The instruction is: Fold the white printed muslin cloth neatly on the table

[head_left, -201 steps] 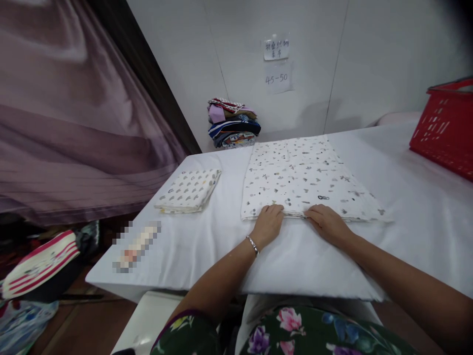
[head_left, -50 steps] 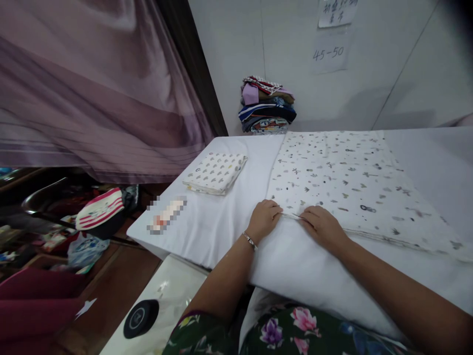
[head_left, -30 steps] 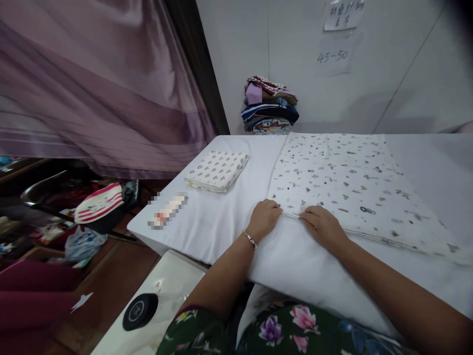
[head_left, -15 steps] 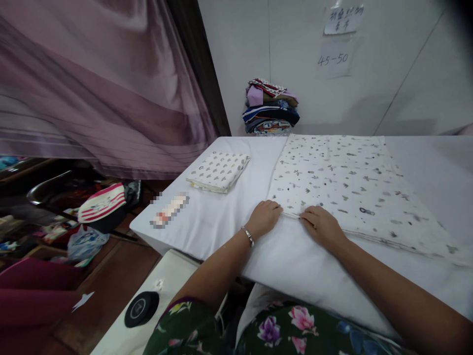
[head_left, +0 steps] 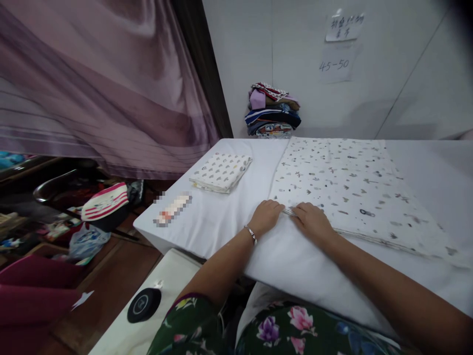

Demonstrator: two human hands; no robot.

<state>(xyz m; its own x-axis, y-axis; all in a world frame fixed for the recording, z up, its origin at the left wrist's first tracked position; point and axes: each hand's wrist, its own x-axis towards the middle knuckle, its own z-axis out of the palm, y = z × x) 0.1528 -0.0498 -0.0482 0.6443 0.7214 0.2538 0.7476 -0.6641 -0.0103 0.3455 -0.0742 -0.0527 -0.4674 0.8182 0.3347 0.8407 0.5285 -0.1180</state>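
A large white cloth with small dark prints (head_left: 343, 182) lies flat and folded in layers on the white table (head_left: 229, 217). My left hand (head_left: 265, 217) sits at its near left corner, fingers curled over the edge. My right hand (head_left: 312, 223) is right beside it on the same near edge, fingers pinching the layers. A smaller folded printed cloth (head_left: 221, 171) lies to the left, untouched.
A stack of folded colourful clothes (head_left: 272, 109) stands at the back against the wall. A purple curtain (head_left: 92, 88) hangs on the left. A small blurred object (head_left: 172, 209) lies near the table's left edge. Bags and clutter (head_left: 99, 207) sit on the floor.
My right hand has slid a little left along the cloth's near edge toward my left hand. The view shifted slightly; the cloth stays flat.
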